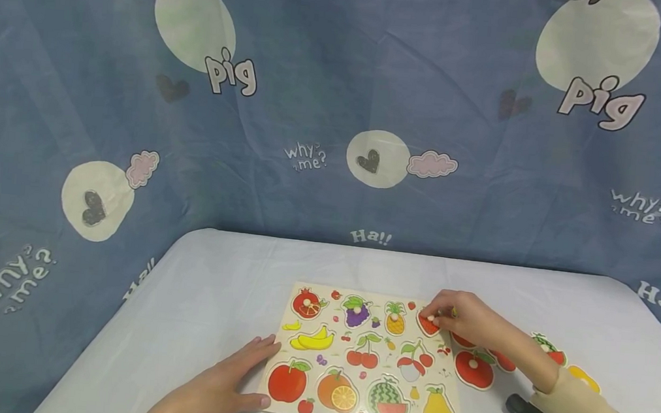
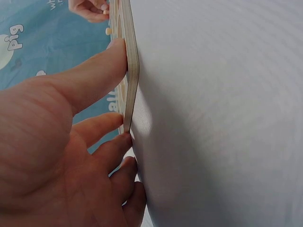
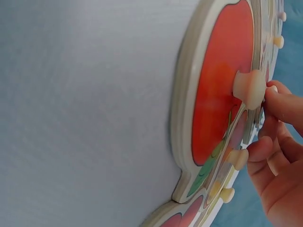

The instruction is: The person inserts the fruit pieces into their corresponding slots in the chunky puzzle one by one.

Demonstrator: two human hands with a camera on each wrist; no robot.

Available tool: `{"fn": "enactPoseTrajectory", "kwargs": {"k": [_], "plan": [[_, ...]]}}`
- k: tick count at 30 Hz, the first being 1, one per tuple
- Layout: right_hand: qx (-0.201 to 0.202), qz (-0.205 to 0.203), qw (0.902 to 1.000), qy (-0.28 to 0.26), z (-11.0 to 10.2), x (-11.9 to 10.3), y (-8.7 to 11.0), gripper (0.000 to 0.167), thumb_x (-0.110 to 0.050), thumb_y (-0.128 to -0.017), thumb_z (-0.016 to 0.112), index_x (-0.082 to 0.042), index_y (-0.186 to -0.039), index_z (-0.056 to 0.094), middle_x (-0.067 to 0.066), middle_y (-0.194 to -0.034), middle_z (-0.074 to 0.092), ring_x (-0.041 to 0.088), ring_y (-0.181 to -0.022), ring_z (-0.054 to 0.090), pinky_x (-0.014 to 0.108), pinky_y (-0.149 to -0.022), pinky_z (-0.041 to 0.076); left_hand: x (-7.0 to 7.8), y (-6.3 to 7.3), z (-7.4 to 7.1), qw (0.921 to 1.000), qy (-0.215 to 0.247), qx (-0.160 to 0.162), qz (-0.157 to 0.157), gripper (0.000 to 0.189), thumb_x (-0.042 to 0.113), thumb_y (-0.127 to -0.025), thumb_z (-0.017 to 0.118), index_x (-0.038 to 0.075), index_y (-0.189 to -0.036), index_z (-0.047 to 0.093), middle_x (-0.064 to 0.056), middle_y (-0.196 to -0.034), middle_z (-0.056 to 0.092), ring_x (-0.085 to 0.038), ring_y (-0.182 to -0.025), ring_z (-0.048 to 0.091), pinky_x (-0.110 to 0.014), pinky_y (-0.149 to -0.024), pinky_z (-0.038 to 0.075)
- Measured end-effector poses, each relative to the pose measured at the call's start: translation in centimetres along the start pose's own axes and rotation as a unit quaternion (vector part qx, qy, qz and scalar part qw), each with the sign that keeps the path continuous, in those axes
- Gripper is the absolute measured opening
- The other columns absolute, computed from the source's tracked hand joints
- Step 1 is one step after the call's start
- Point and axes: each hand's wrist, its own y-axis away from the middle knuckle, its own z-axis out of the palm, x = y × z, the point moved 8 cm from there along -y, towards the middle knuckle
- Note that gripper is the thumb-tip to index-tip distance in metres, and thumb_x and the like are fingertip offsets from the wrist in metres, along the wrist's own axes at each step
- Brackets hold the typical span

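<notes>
A wooden fruit puzzle board (image 1: 373, 397) lies on the white table. At its upper right corner my right hand (image 1: 462, 316) pinches a strawberry puzzle piece (image 1: 428, 324) by its knob, the fingers partly covering it. My left hand (image 1: 221, 380) rests along the board's left edge; in the left wrist view the thumb (image 2: 102, 68) and fingertips touch that edge. Knobbed pomegranate (image 1: 305, 304), grape (image 1: 356, 312) and pineapple (image 1: 395, 320) pieces sit in the top row. Beside the board, below the right hand, lies a red fruit piece (image 1: 474, 370) with a green leaf, large in the right wrist view.
More loose pieces lie right of the board, partly behind the right forearm, among them a watermelon piece (image 1: 554, 351) and a yellow piece (image 1: 583, 378). A dark object (image 1: 525, 410) shows beside the right sleeve. Blue printed cloth (image 1: 307, 198) hangs behind the table.
</notes>
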Motion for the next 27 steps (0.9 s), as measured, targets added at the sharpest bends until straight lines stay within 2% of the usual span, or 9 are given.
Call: {"fn": "enactPoseTrajectory", "kwargs": {"k": [10,22,27], "plan": [[-0.013,0.012,0.9998,-0.005,0.21,0.10,-0.23,0.021,-0.002,-0.088,0.071,-0.015,-0.103,0.077,-0.006,-0.098,0.068,0.015,-0.092,0.061,0.032,-0.083,0.055,-0.01,0.05,-0.04,1.0000,-0.001,-0.001,0.000,0.087,0.045,-0.074,0.082,0.029,-0.150,0.042,-0.002,-0.157,0.033,-0.033,-0.141,0.030,-0.064,-0.102,0.037],[-0.017,0.026,0.9995,0.004,0.16,0.55,-0.29,0.020,-0.005,-0.088,0.072,-0.016,-0.104,0.077,-0.007,-0.098,0.068,0.015,-0.091,0.059,0.034,-0.083,0.054,0.12,0.01,-0.03,1.0000,-0.003,-0.002,0.007,0.087,0.044,-0.075,0.082,0.027,-0.150,0.042,-0.003,-0.157,0.033,-0.034,-0.141,0.030,-0.063,-0.103,0.037],[-0.005,0.034,0.9994,0.007,-0.12,0.60,-0.03,0.021,-0.005,-0.088,0.072,-0.016,-0.106,0.077,-0.007,-0.100,0.068,0.015,-0.088,0.058,0.029,-0.077,0.054,0.06,0.00,0.01,1.0000,-0.001,-0.004,0.005,0.088,0.044,-0.075,0.082,0.027,-0.150,0.042,-0.003,-0.157,0.033,-0.034,-0.141,0.030,-0.063,-0.103,0.037]]}}
